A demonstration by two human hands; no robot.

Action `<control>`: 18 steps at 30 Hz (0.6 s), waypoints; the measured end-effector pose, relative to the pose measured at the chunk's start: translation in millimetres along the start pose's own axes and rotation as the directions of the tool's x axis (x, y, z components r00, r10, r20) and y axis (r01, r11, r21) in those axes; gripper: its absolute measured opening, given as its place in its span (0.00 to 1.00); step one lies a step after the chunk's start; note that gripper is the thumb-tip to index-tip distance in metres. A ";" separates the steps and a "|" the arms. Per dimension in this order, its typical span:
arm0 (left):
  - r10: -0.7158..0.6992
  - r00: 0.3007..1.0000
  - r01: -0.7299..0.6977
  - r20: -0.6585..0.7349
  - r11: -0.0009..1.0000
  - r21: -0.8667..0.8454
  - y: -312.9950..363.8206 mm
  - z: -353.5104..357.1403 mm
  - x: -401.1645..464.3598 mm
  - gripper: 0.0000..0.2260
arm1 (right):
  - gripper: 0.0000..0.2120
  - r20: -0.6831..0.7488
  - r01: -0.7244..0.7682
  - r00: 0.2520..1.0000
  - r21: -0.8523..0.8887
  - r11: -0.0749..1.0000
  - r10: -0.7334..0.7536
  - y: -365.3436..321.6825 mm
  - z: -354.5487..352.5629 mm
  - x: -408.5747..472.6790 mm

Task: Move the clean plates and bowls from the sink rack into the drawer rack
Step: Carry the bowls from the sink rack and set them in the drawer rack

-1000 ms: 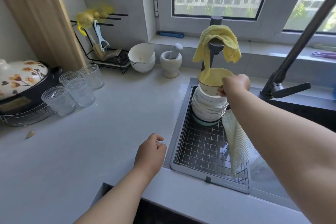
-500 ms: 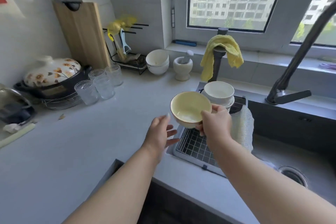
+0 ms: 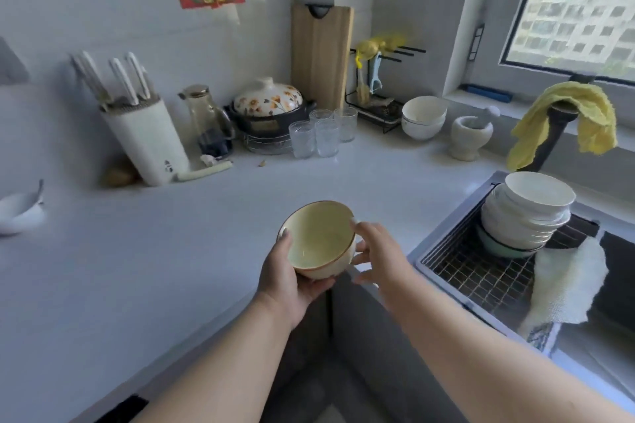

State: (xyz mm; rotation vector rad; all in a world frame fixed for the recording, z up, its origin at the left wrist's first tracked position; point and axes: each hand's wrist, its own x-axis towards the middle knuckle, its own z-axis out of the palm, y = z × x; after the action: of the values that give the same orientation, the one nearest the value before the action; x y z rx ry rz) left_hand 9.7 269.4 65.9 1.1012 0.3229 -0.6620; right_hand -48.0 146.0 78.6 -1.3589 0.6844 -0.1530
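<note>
since half a second ago the yellow bowl (image 3: 318,240) has passed from right hand to left hand (image 3: 287,280), which now cups it from below over the desk (image 3: 171,251) edge. right hand (image 3: 376,256) is loose, fingertips at the rim. remaining stacked bowls (image 3: 525,213) sit on the sink rack (image 3: 481,271).

A person's left hand (image 3: 287,280) cradles a pale yellow ceramic bowl with a brown rim (image 3: 318,239) from beneath, thumb on its near-left rim, above the corner edge of a white countertop (image 3: 137,251). The right hand (image 3: 379,256), fingers spread, touches the bowl's right side. To the right, a stack of white bowls (image 3: 525,213) sits on a wire sink rack (image 3: 481,271), beside a draped cream cloth (image 3: 567,282).
</note>
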 end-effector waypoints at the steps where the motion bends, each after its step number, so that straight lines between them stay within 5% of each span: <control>1: 0.015 0.999 -0.015 -0.030 1.000 -0.019 3.5 -15.7 -2.8 0.18 | 0.13 0.078 -0.040 0.996 0.008 0.999 0.039 4.1 13.2 -1.5; 8: 0.096 0.969 -0.112 -0.226 0.992 -0.057 23.0 -126.3 -37.3 0.20 | 0.15 0.454 -0.179 0.880 0.042 0.983 0.141 30.0 104.6 -27.0; 18: 0.196 0.850 -0.230 -0.488 0.973 -0.010 27.6 -291.1 -119.4 0.18 | 0.10 0.580 -0.167 0.781 -0.163 0.972 0.232 81.1 245.1 -108.8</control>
State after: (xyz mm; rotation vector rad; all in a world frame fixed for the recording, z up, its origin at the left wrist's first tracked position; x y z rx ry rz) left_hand -41.5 578.5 25.5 1.2092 0.6397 -0.1629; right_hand -27.2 424.3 55.1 -1.3220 0.2930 0.4805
